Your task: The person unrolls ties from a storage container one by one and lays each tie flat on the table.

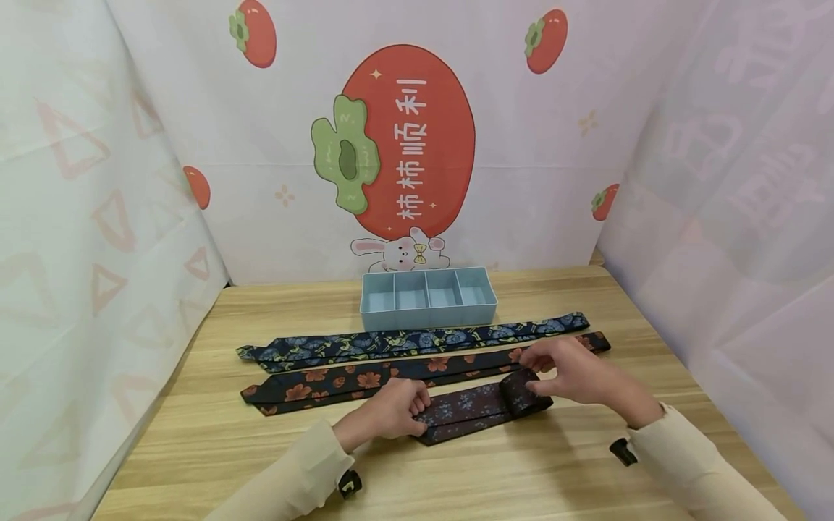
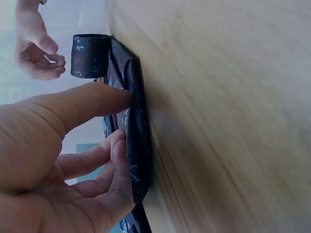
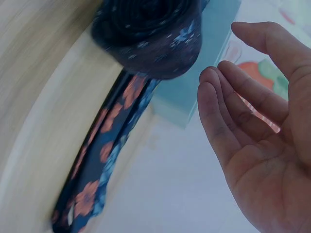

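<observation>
A dark maroon necktie with small blue flowers (image 1: 465, 409) lies partly rolled up on the table. Its roll (image 3: 146, 36) stands on edge at the right end, the coiled layers showing in the right wrist view. My left hand (image 1: 391, 410) holds the flat wide end at its edges, thumb (image 2: 104, 102) pressed on the cloth and the other fingers bent against it. Beside the roll is my right hand (image 1: 567, 370), its fingers (image 3: 218, 114) loosely bent and apart from the cloth, with nothing in them.
A black necktie with orange flowers (image 1: 368, 380) lies just behind, and a navy one with blue and yellow patterns (image 1: 426, 339) farther back. Beyond them stands a pale blue box (image 1: 426, 317) with several compartments. Printed cloth (image 1: 521, 202) hangs around the wooden table (image 1: 260, 463).
</observation>
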The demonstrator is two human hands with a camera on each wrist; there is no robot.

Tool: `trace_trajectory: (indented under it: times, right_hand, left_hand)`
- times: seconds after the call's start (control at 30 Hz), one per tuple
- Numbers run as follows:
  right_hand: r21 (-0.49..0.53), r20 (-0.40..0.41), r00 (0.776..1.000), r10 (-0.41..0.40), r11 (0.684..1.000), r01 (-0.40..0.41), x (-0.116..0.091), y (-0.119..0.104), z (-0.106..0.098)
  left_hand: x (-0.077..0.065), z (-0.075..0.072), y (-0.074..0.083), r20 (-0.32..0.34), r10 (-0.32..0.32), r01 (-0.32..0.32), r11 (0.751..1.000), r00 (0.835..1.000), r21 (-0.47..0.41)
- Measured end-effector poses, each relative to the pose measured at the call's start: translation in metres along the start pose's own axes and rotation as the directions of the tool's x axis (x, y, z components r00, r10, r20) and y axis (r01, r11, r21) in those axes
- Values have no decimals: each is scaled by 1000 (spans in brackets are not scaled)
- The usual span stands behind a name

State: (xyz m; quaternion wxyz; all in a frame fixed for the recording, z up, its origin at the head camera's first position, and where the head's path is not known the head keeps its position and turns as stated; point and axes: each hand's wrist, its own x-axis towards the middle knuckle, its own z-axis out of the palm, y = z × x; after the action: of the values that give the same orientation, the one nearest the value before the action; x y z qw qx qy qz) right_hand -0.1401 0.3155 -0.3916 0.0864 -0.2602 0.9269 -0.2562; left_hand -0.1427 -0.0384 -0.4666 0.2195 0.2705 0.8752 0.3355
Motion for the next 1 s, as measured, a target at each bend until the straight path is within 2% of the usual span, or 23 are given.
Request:
trace_trajectory:
  times: [0.27, 0.5, 0.8, 1.0]
  right_hand:
    - [-7, 31, 996, -82, 997, 82, 13, -19, 14]
    - [5, 38, 993, -109, 994, 109, 23, -31, 29]
    - [-71, 52, 994, -95, 993, 99, 30, -33, 41]
    - [-105, 16, 997, -72, 992, 73, 29, -30, 44]
  left_hand:
    - [-12, -5, -8, -4, 2, -2, 1000, 1000, -15]
    - [-22, -10, -15, -2, 3, -3, 1000, 1000, -6]
    - [-25, -12, -15, -4, 3, -3, 1000, 1000, -15]
    - [-26, -13, -15, -4, -4, 4, 1000, 1000, -14]
